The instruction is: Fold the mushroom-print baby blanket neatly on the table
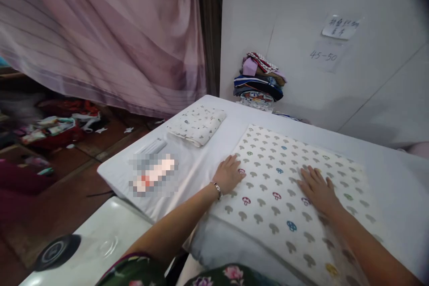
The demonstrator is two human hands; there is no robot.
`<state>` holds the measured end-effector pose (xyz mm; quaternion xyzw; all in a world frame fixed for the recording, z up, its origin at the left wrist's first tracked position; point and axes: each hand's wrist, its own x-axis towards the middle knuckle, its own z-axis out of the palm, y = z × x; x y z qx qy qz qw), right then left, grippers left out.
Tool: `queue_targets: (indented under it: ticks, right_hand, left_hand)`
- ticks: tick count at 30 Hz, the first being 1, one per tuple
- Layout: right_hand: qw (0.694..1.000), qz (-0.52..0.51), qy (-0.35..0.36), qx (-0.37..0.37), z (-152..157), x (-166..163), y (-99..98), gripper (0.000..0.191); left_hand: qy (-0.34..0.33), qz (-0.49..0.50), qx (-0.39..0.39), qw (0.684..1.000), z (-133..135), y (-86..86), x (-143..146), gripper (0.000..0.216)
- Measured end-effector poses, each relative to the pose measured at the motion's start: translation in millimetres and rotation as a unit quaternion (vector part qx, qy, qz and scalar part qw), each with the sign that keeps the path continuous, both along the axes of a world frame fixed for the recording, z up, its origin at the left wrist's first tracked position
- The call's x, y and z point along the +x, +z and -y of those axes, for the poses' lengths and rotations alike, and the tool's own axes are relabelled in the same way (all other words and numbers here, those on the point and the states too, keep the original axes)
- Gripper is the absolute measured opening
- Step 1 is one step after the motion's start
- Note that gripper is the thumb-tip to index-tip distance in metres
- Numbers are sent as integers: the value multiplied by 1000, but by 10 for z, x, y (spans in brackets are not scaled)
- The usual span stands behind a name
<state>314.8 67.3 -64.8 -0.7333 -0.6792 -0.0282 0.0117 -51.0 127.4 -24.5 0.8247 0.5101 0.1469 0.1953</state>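
A white cloth printed with small mushrooms (pixel 284 187) lies spread flat on a white padded table (pixel 201 170). My left hand (pixel 229 173) rests palm down on the cloth's left edge, fingers stretched out, with a bracelet on the wrist. My right hand (pixel 317 187) lies flat on the middle of the cloth, fingers spread. Neither hand holds anything.
A folded white patterned cloth (pixel 197 125) sits at the table's far left. A pile of folded colourful fabrics (pixel 259 82) stands against the white wall. A pink curtain (pixel 110 35) hangs at left above a cluttered brown floor. A white appliance (pixel 90 246) stands near me at lower left.
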Motion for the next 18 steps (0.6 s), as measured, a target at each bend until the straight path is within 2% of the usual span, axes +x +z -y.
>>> queue_targets:
  ticks: [4, 8, 10, 13, 15, 18]
  right_hand:
    - [998, 1, 66, -1, 304, -241, 11, 58]
    - [998, -14, 52, -13, 472, -386, -33, 56]
    - [999, -23, 39, -4, 508, -464, -18, 56]
    - [997, -39, 64, 1, 582, -615, 19, 55]
    - [995, -55, 85, -17, 635, -702, 33, 54]
    - [993, -87, 77, -29, 698, -777, 68, 54]
  left_hand:
    - [114, 40, -64, 991, 205, 97, -271, 44]
    - [183, 35, -126, 974, 495, 142, -466, 38]
    - [197, 31, -127, 972, 623, 152, -495, 39]
    - [199, 22, -129, 971, 745, 142, -503, 38]
    - [200, 16, -135, 970, 772, 122, -509, 38]
    - [204, 23, -152, 967, 754, 90, -519, 39]
